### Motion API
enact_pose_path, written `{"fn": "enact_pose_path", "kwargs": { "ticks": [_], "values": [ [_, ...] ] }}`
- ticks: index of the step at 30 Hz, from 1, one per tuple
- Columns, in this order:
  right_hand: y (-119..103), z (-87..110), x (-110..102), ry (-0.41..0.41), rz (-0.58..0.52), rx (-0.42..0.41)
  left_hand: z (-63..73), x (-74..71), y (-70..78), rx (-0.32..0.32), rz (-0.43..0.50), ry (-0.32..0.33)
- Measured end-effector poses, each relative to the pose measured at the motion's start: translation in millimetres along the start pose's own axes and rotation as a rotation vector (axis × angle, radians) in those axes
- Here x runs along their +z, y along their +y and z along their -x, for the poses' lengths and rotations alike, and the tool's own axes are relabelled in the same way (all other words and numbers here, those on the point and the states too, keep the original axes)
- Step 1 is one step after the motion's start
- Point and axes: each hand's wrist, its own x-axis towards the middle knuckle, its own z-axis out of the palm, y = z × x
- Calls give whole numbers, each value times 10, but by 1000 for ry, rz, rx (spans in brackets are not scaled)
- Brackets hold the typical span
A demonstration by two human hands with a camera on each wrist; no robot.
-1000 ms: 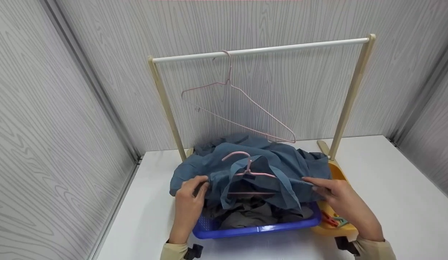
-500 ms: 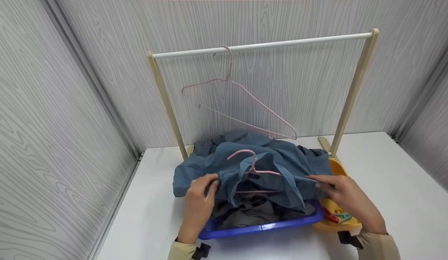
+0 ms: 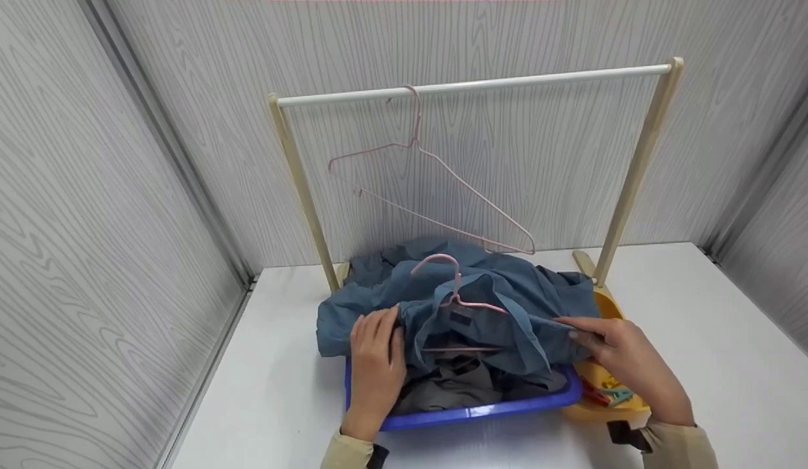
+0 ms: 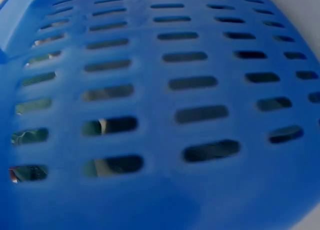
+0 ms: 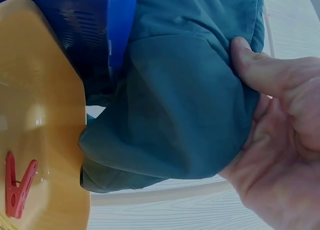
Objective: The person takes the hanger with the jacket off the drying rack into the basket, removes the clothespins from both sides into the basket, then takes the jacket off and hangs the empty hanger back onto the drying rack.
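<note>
Pinching blue garment (image 3: 492,280), left hand (image 3: 376,361) and right hand (image 3: 632,361), pink hanger (image 3: 455,300) inside, seen in head view only

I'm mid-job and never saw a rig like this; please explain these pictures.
There is no machine: this is bare-handed human work. The wide picture comes from a head camera; the others from cameras on each wrist. The right hand pinches a blue-grey cloth garment, with a thin pink hanger in its neck opening; the left hand touches it, its grip unclear. Below is a slotted blue plastic basket of dark clothes, beside a yellow plastic bin with red and green pegs, on a white table.
</note>
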Motion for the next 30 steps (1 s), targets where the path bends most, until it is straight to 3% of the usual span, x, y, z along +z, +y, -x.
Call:
{"fn": "enact_pose_path", "kwargs": {
  "ticks": [6, 11, 15, 23, 30],
  "values": [
    [38, -52, 51, 48, -22, -8, -10, 22, -66, -34, 47, 64],
    [46, -52, 85, 100, -60, 2, -24, 25, -92, -53, -11, 66],
    [67, -43, 97, 131, -90, -10, -19, 12, -84, -35, -46, 34],
    [103, -34, 71, 175, -93, -42, -5, -3, -79, 15, -37, 85],
    [66, -3, 8, 162, -79, -17, 1, -5, -80, 30, -58, 98]
  ]
}}
